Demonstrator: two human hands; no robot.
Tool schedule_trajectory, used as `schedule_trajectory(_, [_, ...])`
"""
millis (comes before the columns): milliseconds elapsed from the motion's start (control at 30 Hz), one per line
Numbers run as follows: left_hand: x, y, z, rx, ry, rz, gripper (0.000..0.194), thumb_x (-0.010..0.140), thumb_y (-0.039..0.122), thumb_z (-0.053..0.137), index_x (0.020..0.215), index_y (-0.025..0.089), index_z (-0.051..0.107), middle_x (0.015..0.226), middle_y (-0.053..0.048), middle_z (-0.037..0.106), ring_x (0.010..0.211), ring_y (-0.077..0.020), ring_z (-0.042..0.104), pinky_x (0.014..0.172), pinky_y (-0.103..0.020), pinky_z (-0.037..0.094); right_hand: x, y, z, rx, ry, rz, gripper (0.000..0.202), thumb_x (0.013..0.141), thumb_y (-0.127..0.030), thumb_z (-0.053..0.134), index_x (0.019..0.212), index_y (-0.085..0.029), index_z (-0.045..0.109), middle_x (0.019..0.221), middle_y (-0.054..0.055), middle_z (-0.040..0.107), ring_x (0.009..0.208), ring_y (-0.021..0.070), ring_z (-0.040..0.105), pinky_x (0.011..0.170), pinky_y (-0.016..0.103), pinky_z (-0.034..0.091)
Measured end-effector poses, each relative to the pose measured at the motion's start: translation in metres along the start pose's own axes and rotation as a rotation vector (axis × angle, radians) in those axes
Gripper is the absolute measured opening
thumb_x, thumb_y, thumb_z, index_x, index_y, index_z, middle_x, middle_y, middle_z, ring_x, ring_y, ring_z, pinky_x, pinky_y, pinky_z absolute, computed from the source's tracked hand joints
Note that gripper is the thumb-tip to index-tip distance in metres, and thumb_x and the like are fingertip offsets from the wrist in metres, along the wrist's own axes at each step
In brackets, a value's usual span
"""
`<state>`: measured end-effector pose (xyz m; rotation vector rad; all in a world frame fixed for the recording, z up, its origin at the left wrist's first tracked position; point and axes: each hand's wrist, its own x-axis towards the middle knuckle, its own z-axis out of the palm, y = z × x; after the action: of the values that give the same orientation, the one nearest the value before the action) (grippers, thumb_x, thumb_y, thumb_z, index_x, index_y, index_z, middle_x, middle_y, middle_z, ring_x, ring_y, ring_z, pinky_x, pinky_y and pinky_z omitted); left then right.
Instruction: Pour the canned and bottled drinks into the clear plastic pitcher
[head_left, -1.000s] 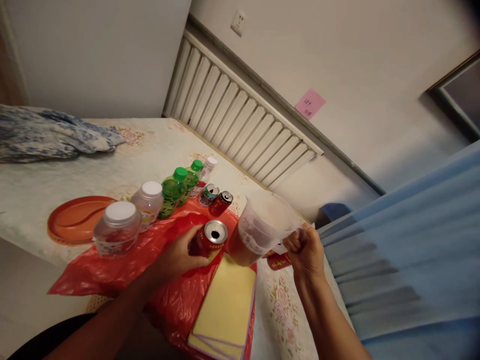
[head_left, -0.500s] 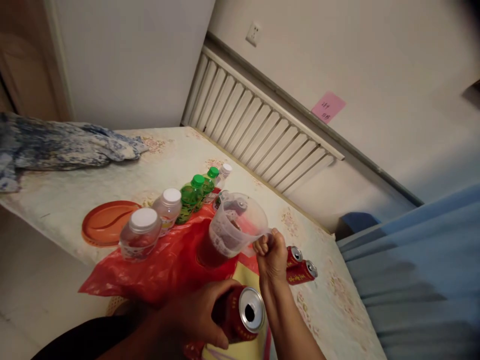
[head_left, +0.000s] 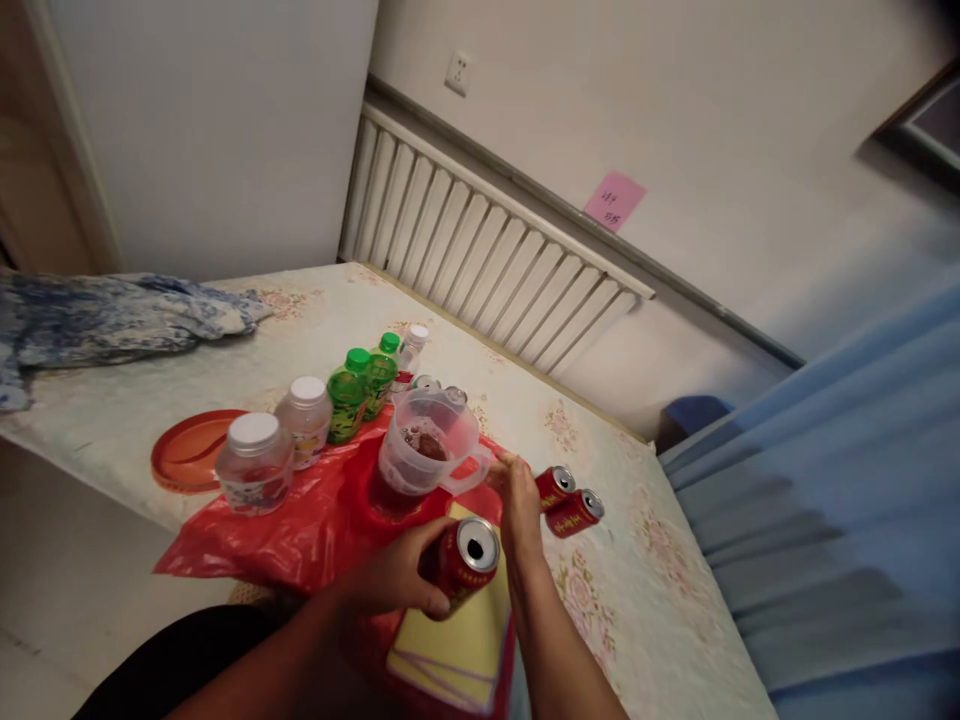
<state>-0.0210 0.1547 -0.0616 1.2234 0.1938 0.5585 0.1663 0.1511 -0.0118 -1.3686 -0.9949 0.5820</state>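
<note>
My left hand is wrapped round an opened red can, held upright above a yellow sheet. A clear plastic jug with dark foamy liquid stands on red plastic. Beside the jug's handle is my right hand, its fingers partly stretched and apart from the handle as far as shows. Two more opened red cans stand to the right of that hand.
Two white-capped jars, two green bottles and a small white-capped bottle form a row left of the jug. An orange lid lies at the left. Patterned cloth is farther back. A blue curtain hangs at right.
The jug has come down from a tilted hold and is now more upright. My right hand has loosened from its handle. The can in my left hand has shifted away from me.
</note>
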Motion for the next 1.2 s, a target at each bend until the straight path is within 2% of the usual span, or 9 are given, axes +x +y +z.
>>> schedule_trajectory(100, [0.009, -0.002, 0.012, -0.063, 0.073, 0.007, 0.084, 0.052, 0.017, 0.079, 0.131, 0.023, 0.049, 0.125, -0.006, 0.061, 0.121, -0.032, 0.051, 0.103, -0.046, 0.038, -0.03, 0.002, -0.043, 0.11, 0.007, 0.163, 0.04, 0.079, -0.051, 0.067, 0.105, -0.021, 0.063, 0.088, 0.003, 0.072, 0.079, 0.0194, 0.067, 0.075, 0.033, 0.052])
schedule_trajectory(233, [0.019, -0.007, 0.031, -0.051, 0.155, 0.03, 0.08, 0.054, 0.023, 0.079, 0.129, 0.019, 0.051, 0.123, -0.009, 0.063, 0.116, -0.0322, 0.054, 0.099, -0.045, 0.041, -0.08, -0.007, -0.082, 0.156, -0.148, 0.192, 0.043, 0.076, -0.044, 0.073, 0.11, -0.02, 0.064, 0.094, 0.007, 0.073, 0.087, 0.0234, 0.069, 0.079, 0.036, 0.054])
schedule_trajectory(400, [0.03, -0.01, 0.064, 0.003, 0.17, 0.07, 0.078, 0.057, 0.025, 0.081, 0.13, 0.017, 0.051, 0.123, -0.01, 0.063, 0.117, -0.0319, 0.054, 0.099, -0.043, 0.043, -0.11, -0.038, -0.093, 0.148, -0.277, 0.148, 0.058, 0.07, -0.028, 0.077, 0.124, -0.025, 0.059, 0.121, 0.007, 0.067, 0.112, 0.0273, 0.063, 0.089, 0.039, 0.054])
schedule_trajectory(500, [0.036, -0.008, 0.085, 0.082, 0.18, 0.056, 0.08, 0.058, 0.021, 0.081, 0.131, 0.017, 0.049, 0.124, -0.01, 0.063, 0.115, -0.0305, 0.056, 0.097, -0.041, 0.046, -0.115, -0.05, -0.1, 0.082, -0.239, 0.156, 0.065, 0.065, -0.019, 0.074, 0.128, -0.025, 0.056, 0.124, 0.006, 0.065, 0.112, 0.0277, 0.063, 0.083, 0.037, 0.057])
schedule_trajectory(733, [0.043, -0.015, 0.133, 0.167, 0.122, -0.055, 0.076, 0.062, 0.015, 0.076, 0.133, 0.017, 0.048, 0.119, -0.008, 0.066, 0.107, -0.0265, 0.061, 0.091, -0.037, 0.05, -0.128, -0.039, -0.132, -0.018, -0.142, 0.143, 0.066, 0.06, -0.009, 0.069, 0.124, -0.02, 0.059, 0.114, 0.005, 0.069, 0.101, 0.0248, 0.066, 0.083, 0.034, 0.056])
schedule_trajectory(867, [0.051, -0.023, 0.154, 0.196, 0.023, -0.071, 0.076, 0.065, 0.014, 0.072, 0.136, 0.017, 0.046, 0.12, -0.009, 0.066, 0.108, -0.0264, 0.061, 0.091, -0.039, 0.05, -0.133, -0.03, -0.149, -0.018, -0.048, 0.141, 0.058, 0.058, -0.01, 0.07, 0.115, -0.021, 0.065, 0.104, 0.003, 0.072, 0.094, 0.0248, 0.068, 0.079, 0.034, 0.057])
schedule_trajectory(967, [0.059, -0.038, 0.146, 0.383, 0.085, -0.05, 0.076, 0.063, 0.018, 0.072, 0.135, 0.017, 0.047, 0.129, -0.012, 0.061, 0.119, -0.0296, 0.056, 0.1, -0.043, 0.045, -0.132, -0.021, -0.167, -0.025, 0.051, 0.159, 0.055, 0.057, -0.014, 0.074, 0.111, -0.02, 0.067, 0.1, 0.004, 0.073, 0.089, 0.0254, 0.069, 0.077, 0.034, 0.057])
schedule_trajectory(1067, [0.063, -0.059, 0.116, 0.82, 0.336, -0.061, 0.057, 0.072, 0.03, 0.066, 0.125, 0.012, 0.054, 0.13, -0.017, 0.059, 0.123, -0.0316, 0.053, 0.108, -0.048, 0.038, -0.126, -0.008, -0.19, -0.067, 0.194, 0.18, 0.06, 0.053, -0.019, 0.078, 0.111, -0.018, 0.067, 0.101, 0.006, 0.073, 0.089, 0.0265, 0.069, 0.078, 0.035, 0.057])
schedule_trajectory(1200, [0.057, -0.08, 0.073, 1.314, 0.437, 0.028, 0.035, 0.088, 0.036, 0.048, 0.11, 0.012, 0.061, 0.115, -0.017, 0.065, 0.114, -0.0307, 0.057, 0.102, -0.049, 0.043, -0.112, 0.017, -0.221, -0.125, 0.328, 0.172, 0.059, 0.052, -0.025, 0.079, 0.109, -0.015, 0.067, 0.097, 0.007, 0.074, 0.085, 0.026, 0.069, 0.077, 0.036, 0.056])
